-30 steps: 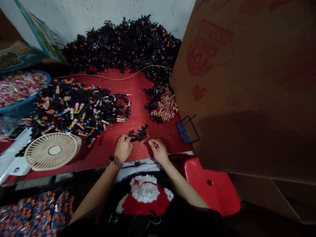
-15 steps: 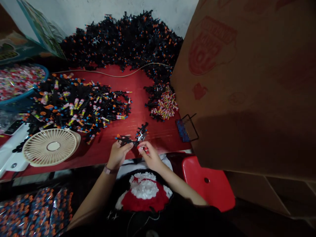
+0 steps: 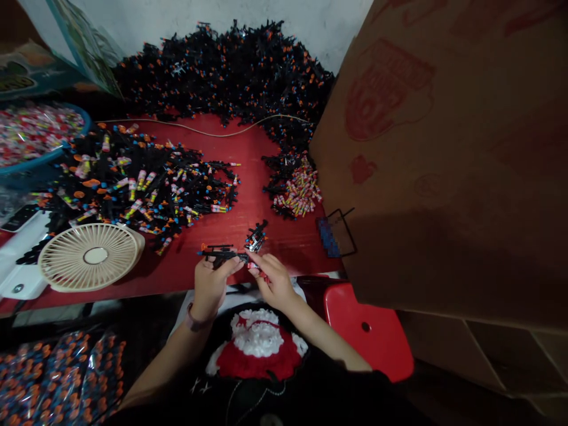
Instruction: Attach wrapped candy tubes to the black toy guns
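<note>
Head view. The left hand (image 3: 210, 290) is closed on a black plastic toy gun (image 3: 219, 254), which lies crosswise above the palm with its orange-tipped end to the left. The right hand (image 3: 276, 283) is just beside it, its fingers (image 3: 266, 266) pinched on a small red-and-white candy tube (image 3: 254, 266) at the gun's right end. A small bunch of toy guns (image 3: 256, 238) lies on the red table (image 3: 252, 183) just beyond the hands.

Further along the table are a large black heap of toy guns (image 3: 222, 71), a mixed pile of guns and candy tubes (image 3: 137, 183), and a small pile of candy tubes (image 3: 299, 192). A cream desk fan (image 3: 91, 257) stands at the left, beside a blue basin (image 3: 82, 121) of wrapped sweets. A red stool (image 3: 368, 334) is at the lower right, below a cardboard box (image 3: 444, 148).
</note>
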Available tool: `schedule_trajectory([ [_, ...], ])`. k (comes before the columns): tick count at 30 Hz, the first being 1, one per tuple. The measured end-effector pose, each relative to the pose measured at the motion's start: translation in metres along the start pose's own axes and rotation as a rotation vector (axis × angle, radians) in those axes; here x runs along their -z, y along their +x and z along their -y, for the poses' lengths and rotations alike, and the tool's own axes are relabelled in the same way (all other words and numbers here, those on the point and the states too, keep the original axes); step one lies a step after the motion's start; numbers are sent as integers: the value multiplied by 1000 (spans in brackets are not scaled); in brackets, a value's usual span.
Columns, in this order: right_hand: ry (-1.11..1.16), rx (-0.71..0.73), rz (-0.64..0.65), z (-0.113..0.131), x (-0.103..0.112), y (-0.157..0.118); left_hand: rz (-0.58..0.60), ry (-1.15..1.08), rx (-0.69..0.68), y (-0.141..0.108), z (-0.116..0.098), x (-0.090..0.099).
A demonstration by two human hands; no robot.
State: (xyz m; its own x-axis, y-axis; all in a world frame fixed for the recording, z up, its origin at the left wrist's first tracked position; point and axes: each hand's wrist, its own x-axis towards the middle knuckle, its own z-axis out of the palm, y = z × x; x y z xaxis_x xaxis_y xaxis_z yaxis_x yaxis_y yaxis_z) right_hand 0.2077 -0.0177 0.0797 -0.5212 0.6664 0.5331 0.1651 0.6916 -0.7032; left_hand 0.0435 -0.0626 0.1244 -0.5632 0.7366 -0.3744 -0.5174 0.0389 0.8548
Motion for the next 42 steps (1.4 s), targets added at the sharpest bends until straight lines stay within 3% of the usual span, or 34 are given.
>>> schedule_trajectory([
  [9, -138, 70, -47, 0, 0, -6, 69, 61, -21, -5, 6, 6],
  [16, -363, 137, -18, -4, -2, -10, 58, 70, 115, -2, 0, 6],
  [24, -106, -13, -8, -6, 2, -8, 119, 125, 189, -2, -6, 11],
  [28, 26, -126, -16, -7, 5, -7, 161, 96, 206, -7, 3, 9],
  [32, 141, -228, 55, -22, 10, -3, 185, 101, 267, -1, 7, 12],
  [35, 100, -355, 2, -50, 14, -5, 166, 59, 90, 30, -26, 15],
  [39, -50, -512, -58, -92, 6, -18, 74, -90, -481, 101, -114, 14],
  [42, -136, -509, -15, -106, -6, -30, 4, -129, -620, 148, -156, 8],
])
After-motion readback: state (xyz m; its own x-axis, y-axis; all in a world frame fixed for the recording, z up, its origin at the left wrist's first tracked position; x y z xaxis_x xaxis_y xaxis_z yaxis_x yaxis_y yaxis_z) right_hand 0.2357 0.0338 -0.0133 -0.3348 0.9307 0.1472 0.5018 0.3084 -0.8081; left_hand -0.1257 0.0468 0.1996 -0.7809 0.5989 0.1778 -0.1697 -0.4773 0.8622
